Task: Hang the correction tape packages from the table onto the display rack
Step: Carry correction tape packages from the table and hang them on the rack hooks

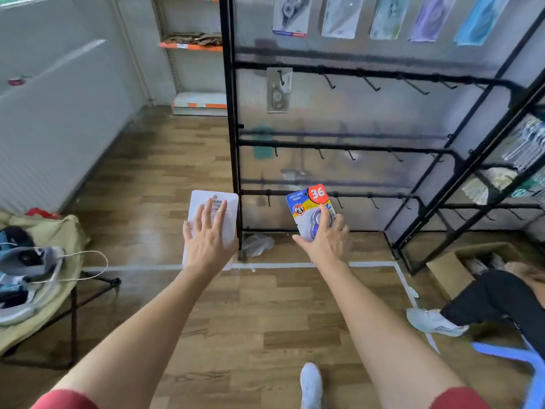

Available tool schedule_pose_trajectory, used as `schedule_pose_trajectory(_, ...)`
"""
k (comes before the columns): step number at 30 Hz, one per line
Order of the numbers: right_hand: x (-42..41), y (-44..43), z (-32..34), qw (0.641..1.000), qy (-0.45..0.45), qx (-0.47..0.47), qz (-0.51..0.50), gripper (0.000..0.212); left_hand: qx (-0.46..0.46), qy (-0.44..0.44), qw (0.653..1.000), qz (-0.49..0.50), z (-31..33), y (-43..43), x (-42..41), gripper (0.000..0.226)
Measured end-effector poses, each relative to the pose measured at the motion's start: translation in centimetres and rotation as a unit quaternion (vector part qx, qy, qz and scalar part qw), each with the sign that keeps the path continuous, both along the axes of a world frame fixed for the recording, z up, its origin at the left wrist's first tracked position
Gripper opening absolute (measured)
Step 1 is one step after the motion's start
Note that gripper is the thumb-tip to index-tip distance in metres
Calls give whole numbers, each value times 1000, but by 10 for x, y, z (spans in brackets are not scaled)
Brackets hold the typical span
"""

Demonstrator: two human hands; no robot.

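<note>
Two bare forearms in red sleeves were stretched forward from the bottom of the view towards a black display rack standing ahead on a wooden floor. In front of the rack's left upright, a white package was held with its plain back turned to the viewer. The left hand lay flat on it, the grip spread and the fingers straight; what bore the card from beneath could not be told. Just right of that upright, before the rack's lowest rail, a coloured package was pinched at its lower end by the right hand, the grip closed and one finger laid over the clear blister.

That card was blue and yellow, with a red tab marked 36 at its top, and a round tape dispenser showed through the plastic. Both packages were judged light, thin and fairly stiff, though bendable, and slick over the blister. Hold was best taken low on the card, so that the top was left free for an empty hook. One hung package was seen higher on the rack.
</note>
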State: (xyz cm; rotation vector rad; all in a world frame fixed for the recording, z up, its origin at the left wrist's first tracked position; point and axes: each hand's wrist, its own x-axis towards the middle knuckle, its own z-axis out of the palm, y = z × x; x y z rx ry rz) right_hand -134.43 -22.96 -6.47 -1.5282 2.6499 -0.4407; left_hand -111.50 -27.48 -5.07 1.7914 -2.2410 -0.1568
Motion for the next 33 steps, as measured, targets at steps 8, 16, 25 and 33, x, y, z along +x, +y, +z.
schedule_pose_trajectory(8,-125,-98,18,999,22,-41,-9,93,-32,20,999,2,9,-100,-131,78)
schedule_pose_trajectory(16,-217,-184,50,995,37,-95,-20,93,-53,35,998,-11,24,-174,-242,79)
schedule_pose_trajectory(25,-259,-259,87,980,71,-186,-3,88,-130,56,989,-43,78,-257,-298,79)
schedule_pose_trajectory(33,-276,-307,115,956,81,-282,-23,88,-234,106,962,-97,170,-314,-336,83)
